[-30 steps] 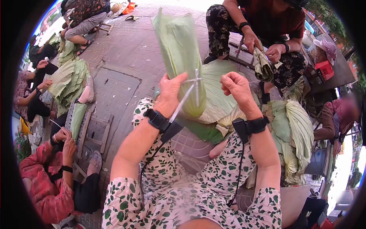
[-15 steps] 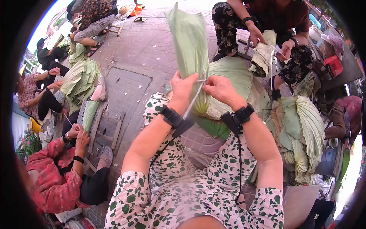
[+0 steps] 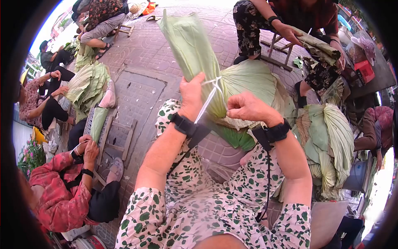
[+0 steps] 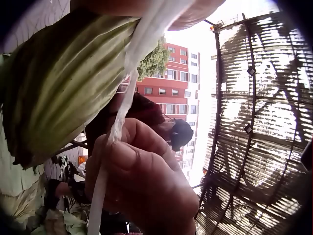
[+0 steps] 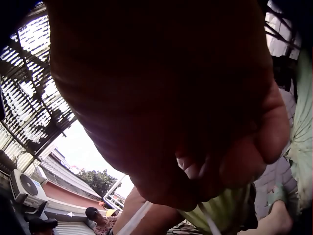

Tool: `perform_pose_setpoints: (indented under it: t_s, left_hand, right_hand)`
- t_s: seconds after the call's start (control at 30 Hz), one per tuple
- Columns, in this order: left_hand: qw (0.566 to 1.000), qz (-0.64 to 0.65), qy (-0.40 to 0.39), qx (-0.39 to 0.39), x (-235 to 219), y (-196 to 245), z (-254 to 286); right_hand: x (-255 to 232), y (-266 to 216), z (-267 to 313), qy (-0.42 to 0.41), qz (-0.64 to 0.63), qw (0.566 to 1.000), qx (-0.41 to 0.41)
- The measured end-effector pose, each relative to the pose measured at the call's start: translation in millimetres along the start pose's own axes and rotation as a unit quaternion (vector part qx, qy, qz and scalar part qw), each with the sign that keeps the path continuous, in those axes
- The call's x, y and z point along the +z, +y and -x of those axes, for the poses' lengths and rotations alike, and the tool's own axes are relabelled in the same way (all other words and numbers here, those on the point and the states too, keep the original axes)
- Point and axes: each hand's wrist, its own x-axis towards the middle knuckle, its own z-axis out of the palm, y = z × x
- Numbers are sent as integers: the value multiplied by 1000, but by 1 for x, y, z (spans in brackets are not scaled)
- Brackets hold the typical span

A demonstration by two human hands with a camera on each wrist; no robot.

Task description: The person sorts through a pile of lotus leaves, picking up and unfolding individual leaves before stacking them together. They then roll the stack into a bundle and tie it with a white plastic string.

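My left hand (image 3: pixel 191 93) grips a long folded bundle of pale green lotus leaves (image 3: pixel 192 50) near its gathered lower end, thumb lying along the side. A thin white plastic strip (image 3: pixel 212 91) goes round the bundle beside that thumb, and one end hangs down past the left wrist. Just right of the bundle's base, my right hand (image 3: pixel 251 108) has its fingers curled. In the left wrist view the right hand (image 4: pixel 146 181) pinches the strip (image 4: pixel 126 93) between thumb and forefinger, pulled straight below the ribbed bundle (image 4: pixel 73 83).
Spread lotus leaves (image 3: pixel 248 83) lie on the paving ahead, and a tall leaf stack (image 3: pixel 327 137) stands to the right. Opposite sits a person holding rolled leaves (image 3: pixel 319 47). Another person in a red shirt (image 3: pixel 58 191) works at lower left, near a wooden frame (image 3: pixel 118 137).
My right hand came from apart at the upper right to the strip beside the left thumb, then moved down and right, pulling the strip. The bundle's top now leans further left.
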Motion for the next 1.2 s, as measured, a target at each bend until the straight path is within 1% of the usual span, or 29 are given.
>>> perform_pose_setpoints:
  t_s: [0.03,0.1,0.13,0.17,0.23,0.27,0.33,0.37,0.4,0.43,0.47,0.5,0.57,0.6,0.63,0.67,0.7,0.73,0.77,0.8,0.93,0.97,1.1,1.17,1.2]
  left_hand:
    - [1000,1,7,9,0,2,0]
    - [1000,2,10,8,1,6,3]
    - [1000,2,12,6,1,8,4]
    - [1000,2,12,6,1,7,4]
    - [1000,-20,10,-9,-1,3,3]
    - [1000,-21,11,-8,-3,1,2]
    - [1000,-15,-15,-9,-5,-4,-2]
    - [1000,-16,-16,-9,-5,-3,-1]
    - [999,-28,-19,-11,-5,-3,-1]
    - [999,-39,-22,-13,-5,-4,0]
    - [999,-39,-24,-14,-3,-3,3]
    - [998,-57,-25,-27,-2,-2,6]
    - [996,-76,-26,-41,0,-1,11]
    - [994,-76,-53,-58,1,0,12]
    - [991,-74,-81,-75,1,0,13]
    - [991,-75,-81,-75,2,0,14]
    - [989,-75,-96,-87,3,-1,15]
    - [986,-75,-112,-98,3,-1,16]
    - [986,-75,-112,-99,3,-2,16]
    - [984,-58,-127,-109,3,-3,16]
    - [979,-22,-161,-120,7,0,21]
    - [979,-22,-161,-120,7,0,21]
    - [982,-32,-141,-125,8,3,23]
    - [983,-35,-129,-129,8,4,23]
    - [984,-30,-116,-132,8,4,23]
  right_hand:
    - [2,0,3,-1,0,1000,0]
    - [6,-5,10,-41,11,999,-31]
    - [3,-9,14,-69,19,997,-10]
    - [3,-9,14,-70,19,997,-10]
    - [2,-8,16,-110,-11,994,3]
    - [2,-6,17,-111,-12,994,2]
    - [3,2,17,-89,-123,986,73]
    - [2,6,15,-88,-124,986,72]
    - [1,9,12,10,-68,997,18]
    - [-2,12,10,109,-12,993,-36]
    - [-4,10,10,160,-4,987,-30]
    - [-6,8,10,161,-5,986,-30]
    - [-6,5,10,258,61,961,-82]
    - [-3,4,9,259,61,961,-81]
    - [0,3,7,254,65,960,-100]
    - [3,3,5,248,69,959,-119]
    - [5,3,3,248,69,959,-119]
    - [7,5,1,248,94,956,-126]
    - [9,7,-1,248,120,952,-133]
    - [9,10,-3,248,120,952,-132]
    - [7,20,-8,275,177,935,-136]
    - [7,20,-8,281,197,929,-137]
    - [5,17,-6,313,190,922,-123]
    - [1,18,-4,326,157,930,-65]
    - [-2,21,-4,326,157,930,-64]
